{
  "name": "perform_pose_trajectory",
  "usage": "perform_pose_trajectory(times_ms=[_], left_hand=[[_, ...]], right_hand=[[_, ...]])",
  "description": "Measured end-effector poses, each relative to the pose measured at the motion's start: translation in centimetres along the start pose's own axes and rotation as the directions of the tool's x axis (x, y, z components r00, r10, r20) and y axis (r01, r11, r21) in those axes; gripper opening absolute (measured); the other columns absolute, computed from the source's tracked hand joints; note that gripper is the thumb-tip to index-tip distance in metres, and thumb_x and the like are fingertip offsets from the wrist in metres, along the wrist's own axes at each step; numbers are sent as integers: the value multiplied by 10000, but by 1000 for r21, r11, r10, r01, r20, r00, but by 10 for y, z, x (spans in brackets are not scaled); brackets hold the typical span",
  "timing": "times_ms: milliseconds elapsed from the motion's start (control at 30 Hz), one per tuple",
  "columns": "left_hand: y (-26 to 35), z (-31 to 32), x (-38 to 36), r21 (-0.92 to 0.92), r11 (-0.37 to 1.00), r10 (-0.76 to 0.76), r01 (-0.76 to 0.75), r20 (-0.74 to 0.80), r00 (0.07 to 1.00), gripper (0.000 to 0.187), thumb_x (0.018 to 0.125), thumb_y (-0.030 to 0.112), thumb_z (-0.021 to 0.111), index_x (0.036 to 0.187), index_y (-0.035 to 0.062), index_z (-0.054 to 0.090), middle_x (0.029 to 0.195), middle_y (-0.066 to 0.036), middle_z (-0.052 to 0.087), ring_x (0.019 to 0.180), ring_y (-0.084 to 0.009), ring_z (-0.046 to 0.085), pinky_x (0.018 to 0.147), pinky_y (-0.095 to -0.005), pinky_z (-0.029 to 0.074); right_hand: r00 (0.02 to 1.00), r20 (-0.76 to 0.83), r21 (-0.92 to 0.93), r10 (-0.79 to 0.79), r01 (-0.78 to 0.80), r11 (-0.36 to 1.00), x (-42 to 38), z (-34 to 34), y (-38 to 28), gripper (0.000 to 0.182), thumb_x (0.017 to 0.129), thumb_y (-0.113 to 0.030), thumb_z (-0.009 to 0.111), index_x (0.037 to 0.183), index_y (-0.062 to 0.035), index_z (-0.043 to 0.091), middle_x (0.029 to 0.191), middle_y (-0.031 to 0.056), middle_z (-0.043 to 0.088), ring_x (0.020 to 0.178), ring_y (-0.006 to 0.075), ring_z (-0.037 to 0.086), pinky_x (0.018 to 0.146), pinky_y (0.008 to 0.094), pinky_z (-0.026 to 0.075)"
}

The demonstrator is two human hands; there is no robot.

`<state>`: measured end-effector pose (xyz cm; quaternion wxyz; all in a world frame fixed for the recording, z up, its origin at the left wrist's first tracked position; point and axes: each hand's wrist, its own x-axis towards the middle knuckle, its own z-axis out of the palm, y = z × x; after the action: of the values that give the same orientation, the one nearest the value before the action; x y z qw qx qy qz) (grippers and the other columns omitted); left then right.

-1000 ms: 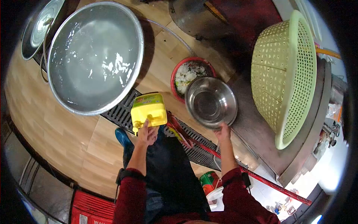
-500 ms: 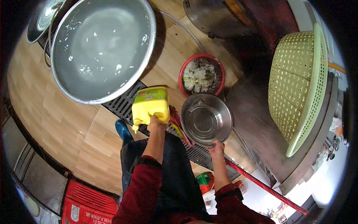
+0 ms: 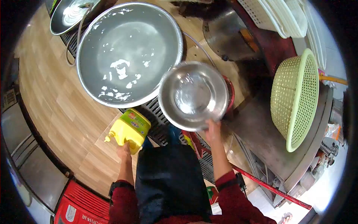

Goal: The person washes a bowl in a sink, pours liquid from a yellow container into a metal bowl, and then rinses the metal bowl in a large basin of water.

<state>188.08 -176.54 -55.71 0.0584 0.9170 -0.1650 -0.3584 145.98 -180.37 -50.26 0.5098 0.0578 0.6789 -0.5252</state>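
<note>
At the lower left I see a red crate (image 3: pixel 89 196) with white Chinese characters, upside down and cut by the frame edge; I can make out what looks like "人的体". At the upper left, a metal pan (image 3: pixel 71 16) sits beside a hose (image 3: pixel 79 35). Right of them, a wide metal basin (image 3: pixel 130 48) of water fills much of the upper left.

Below the basin, my left hand (image 3: pixel 125 149) is clenched on a yellow jug (image 3: pixel 128 131), its spout pointing left. The jug's green label shows a small picture and characters too small for me to read. A drain grate (image 3: pixel 154 114) runs diagonally across the wood-look floor (image 3: pixel 48 93).

At the centre, my right hand (image 3: pixel 213 131) is grasping the near rim of a steel bowl (image 3: pixel 193 95), its open side facing me. In my view the bowl overlaps the basin's rim; I cannot tell whether they touch. A red tub (image 3: pixel 231 95) shows partly behind it.

At the lower right, a red pole (image 3: pixel 270 190) slants down, carrying repeated oval logos I cannot read. On the right, a pale green strainer (image 3: pixel 292 100) stands tilted by the dark counter (image 3: pixel 257 142), with white baskets (image 3: pixel 274 16) above, at the upper right.
</note>
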Motion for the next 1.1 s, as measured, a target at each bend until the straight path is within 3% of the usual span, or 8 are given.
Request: perform_pose_trajectory(times_ms=[167,233,267,433,567,633,900,1100], left_hand=[[-106,-32,86,-279,955,96,-98,-22,995,402,626,237,682,911,-42,628,847,-197,643,756,-308,631,665,-391,497],[-143,-32,116,-449,892,78,-47,50,996,365,661,174,659,911,-84,596,806,-196,632,730,-293,630,626,-386,504],[-133,-45,104,-522,849,-25,79,109,994,352,673,148,645,909,-105,575,792,-191,616,714,-288,624,605,-384,505],[-98,-94,59,-559,801,-112,215,214,970,309,701,79,604,906,-140,528,785,-178,573,680,-283,611,566,-377,510],[-97,-97,50,-608,756,-151,243,200,968,324,699,67,604,945,-127,524,820,-169,576,672,-286,609,569,-379,512],[-86,-100,41,-468,845,-230,258,119,966,306,709,61,593,966,-97,539,815,-159,580,666,-293,609,569,-396,513],[-130,-82,42,-535,783,-192,318,279,941,407,742,51,543,1120,-69,454,935,-165,550,766,-316,595,663,-424,524],[-67,-78,15,-300,919,-167,256,292,942,412,754,118,573,1110,-59,463,892,-150,552,721,-303,595,612,-410,519]], right_hand=[[986,160,-561,-45,129,818,32,192,-40,375,725,-147,545,1068,5,541,910,188,609,705,327,622,593,440,512],[795,332,-799,-507,523,297,56,238,-28,620,734,-122,509,1312,-73,289,936,330,553,822,440,576,731,477,471],[905,276,-902,-322,360,239,53,262,-31,731,743,-128,516,1366,-118,134,1028,320,529,876,418,571,719,484,472],[607,406,-866,-683,495,-74,68,298,62,810,730,-122,552,1375,-93,62,873,257,582,746,399,583,673,459,479],[966,5,-888,-258,123,443,90,312,120,589,725,-84,548,1256,19,314,864,239,590,624,372,603,393,414,466],[997,-3,-568,77,-65,821,79,310,120,336,701,-70,556,1000,74,505,818,204,595,538,323,596,297,376,409],[930,308,-212,199,-136,968,66,206,106,188,649,-24,550,827,33,536,644,111,551,442,193,508,315,289,354],[928,175,-179,330,-300,937,17,113,56,313,673,-34,579,961,-55,458,688,63,515,506,180,507,327,285,371]])
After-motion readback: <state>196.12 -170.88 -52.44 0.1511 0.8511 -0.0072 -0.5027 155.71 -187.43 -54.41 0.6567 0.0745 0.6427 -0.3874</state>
